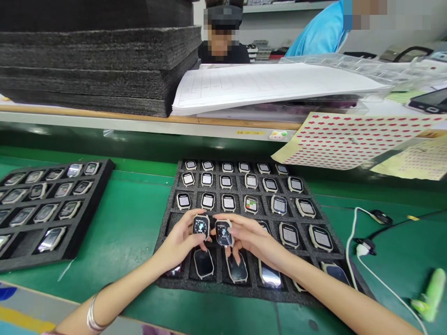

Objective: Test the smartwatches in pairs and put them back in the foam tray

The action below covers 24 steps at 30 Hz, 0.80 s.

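My left hand (185,237) is closed around a smartwatch (200,225) without a strap, its lit dial facing me. Right beside it, a second smartwatch (224,233) with a similar lit screen is gripped in my right hand (251,237), whose thumb lies on its face. Both hands are above a black foam tray (223,289) whose compartments hold several more watch bodies. Many in the back rows have lit white screens; a dark-screened watch (203,263) lies in the front row below my left hand. My forearms and hands hide some of the compartments.
Another foam tray (78,232) of watches lies at the left. A white cable (349,246) and a green object (433,295) are at the right. Stacked black foam (87,70) and papers (272,86) sit on the shelf. Sticker sheets (349,144) overhang it. Two people are beyond.
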Each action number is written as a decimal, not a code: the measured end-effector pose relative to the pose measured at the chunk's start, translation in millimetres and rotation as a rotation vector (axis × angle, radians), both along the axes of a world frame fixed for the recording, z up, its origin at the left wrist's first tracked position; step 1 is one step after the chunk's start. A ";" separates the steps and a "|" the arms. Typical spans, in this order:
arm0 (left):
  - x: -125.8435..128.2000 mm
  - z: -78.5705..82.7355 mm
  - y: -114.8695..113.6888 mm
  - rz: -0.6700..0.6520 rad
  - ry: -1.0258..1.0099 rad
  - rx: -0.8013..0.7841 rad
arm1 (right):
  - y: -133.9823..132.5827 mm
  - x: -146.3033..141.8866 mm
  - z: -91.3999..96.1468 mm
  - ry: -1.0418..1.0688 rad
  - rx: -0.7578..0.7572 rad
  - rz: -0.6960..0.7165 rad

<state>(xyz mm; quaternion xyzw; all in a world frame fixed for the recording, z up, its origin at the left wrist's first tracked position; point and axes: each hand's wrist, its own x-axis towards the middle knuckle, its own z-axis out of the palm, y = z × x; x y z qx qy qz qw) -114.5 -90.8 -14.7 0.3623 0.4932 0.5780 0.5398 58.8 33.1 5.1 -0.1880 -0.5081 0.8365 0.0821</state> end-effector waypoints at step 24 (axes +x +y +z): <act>-0.7 3.3 0.6 0.015 -0.066 -0.028 | 3.0 1.0 -6.5 -0.057 0.189 -0.066</act>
